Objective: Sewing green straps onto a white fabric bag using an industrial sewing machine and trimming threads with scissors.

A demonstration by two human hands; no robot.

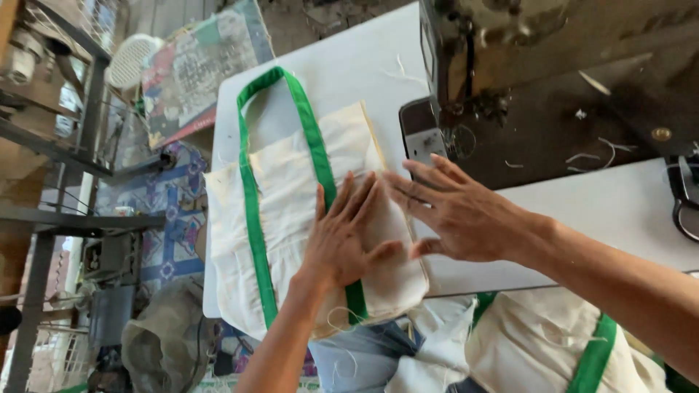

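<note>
A cream cloth bag with green strap handles lies flat on the white sewing table. My left hand presses flat on the bag's near right part, fingers spread, over one green strap. My right hand hovers open just to the right, fingertips at the bag's right edge. Neither hand grips anything.
A dark sewing machine stands at the table's right, its metal plate beside the bag. Scissors lie at the far right. More cream and green bags pile on my lap. A metal frame and patterned floor are on the left.
</note>
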